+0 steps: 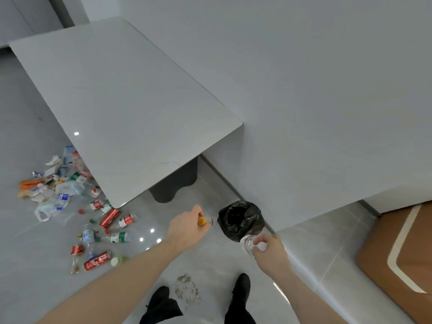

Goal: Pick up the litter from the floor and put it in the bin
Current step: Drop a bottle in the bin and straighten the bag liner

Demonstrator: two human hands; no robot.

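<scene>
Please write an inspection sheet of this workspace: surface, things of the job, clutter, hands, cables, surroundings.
Surface: glossy grey tiled floor, with light reflections.
Job's things: bin lined with a black plastic bag by the wall; pile of plastic bottles, red cans and wrappers at the white table's edge.
Clutter: patch of small crumbs between the black shoes.
Hands: left hand grips an orange-capped item; right hand grips a clear plastic bottle; both are close to the bin.
Cables: nothing seen.
Surroundings: white table, white wall, brown panel at right.

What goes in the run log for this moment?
left hand: holds orange-capped bottle | right hand: holds clear bottle | both near bin
</scene>
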